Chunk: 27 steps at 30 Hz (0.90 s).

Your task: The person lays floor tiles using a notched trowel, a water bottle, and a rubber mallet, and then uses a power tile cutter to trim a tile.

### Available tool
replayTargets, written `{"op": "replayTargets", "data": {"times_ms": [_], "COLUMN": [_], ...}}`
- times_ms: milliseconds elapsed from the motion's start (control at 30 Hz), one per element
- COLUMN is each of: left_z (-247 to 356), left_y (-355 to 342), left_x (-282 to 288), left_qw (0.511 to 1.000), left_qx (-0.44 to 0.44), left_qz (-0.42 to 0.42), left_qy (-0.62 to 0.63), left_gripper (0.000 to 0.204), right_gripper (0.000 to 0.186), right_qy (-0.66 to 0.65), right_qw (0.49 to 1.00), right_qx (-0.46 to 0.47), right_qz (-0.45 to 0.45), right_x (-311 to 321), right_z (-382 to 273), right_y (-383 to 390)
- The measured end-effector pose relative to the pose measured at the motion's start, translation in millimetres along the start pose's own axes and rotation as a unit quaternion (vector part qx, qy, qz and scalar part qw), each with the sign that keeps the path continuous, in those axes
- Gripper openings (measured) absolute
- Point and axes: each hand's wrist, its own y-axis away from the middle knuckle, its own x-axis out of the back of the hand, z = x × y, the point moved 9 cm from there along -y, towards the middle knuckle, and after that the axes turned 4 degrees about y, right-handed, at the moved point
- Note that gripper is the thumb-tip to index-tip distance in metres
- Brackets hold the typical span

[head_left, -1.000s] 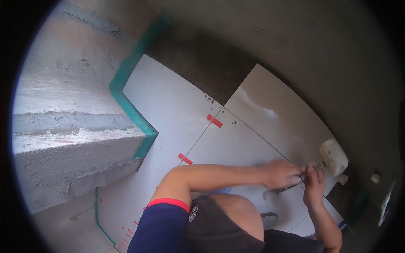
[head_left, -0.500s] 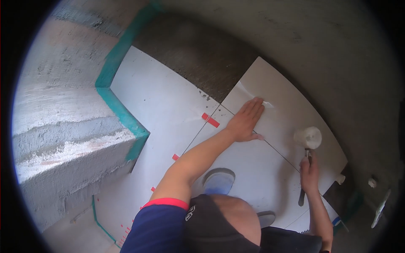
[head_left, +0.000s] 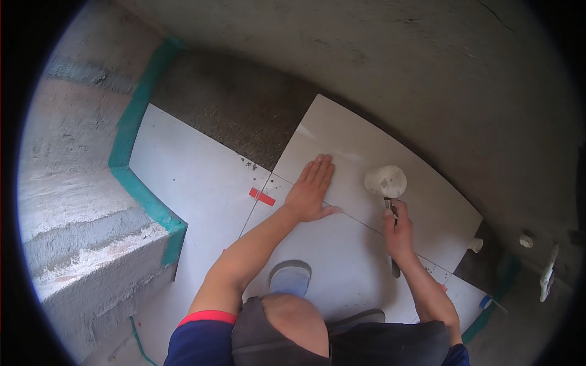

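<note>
White-headed mallet [head_left: 386,181] is over the middle of a glossy floor tile [head_left: 427,210], gripped firmly by the right hand [head_left: 399,229]; whether it touches the surface, I cannot tell. The left hand [head_left: 310,194] lies flat across the joint [head_left: 366,224], thumb apart, holding nothing.
</note>
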Motion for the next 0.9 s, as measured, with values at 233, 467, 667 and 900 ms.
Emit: {"op": "replayTargets", "data": {"times_ms": [233, 467, 667, 900], "left_z": [1, -1, 12, 36], "left_y": [2, 1, -6, -10], "left_x": [1, 4, 2, -3], "left_qw": [1.000, 1.000, 1.000, 0.998], "left_qx": [-0.005, 0.014, -0.014, -0.017], "left_qz": [0.020, 0.011, 0.016, -0.003], "left_qy": [-0.024, 0.010, 0.021, -0.060], "left_gripper": [0.109, 0.108, 0.107, 0.104], "right_gripper": [0.030, 0.032, 0.036, 0.035], "right_qy": [-0.002, 0.001, -0.053, -0.070], "right_qw": [1.000, 0.999, 0.996, 0.987], "right_qx": [0.024, 0.045, 0.026, -0.032], "right_qz": [-0.013, -0.005, 0.060, 0.138], "right_x": [-3, -5, 14, 82], "right_z": [-12, -14, 18, 58], "right_y": [-11, -13, 11, 50]}}
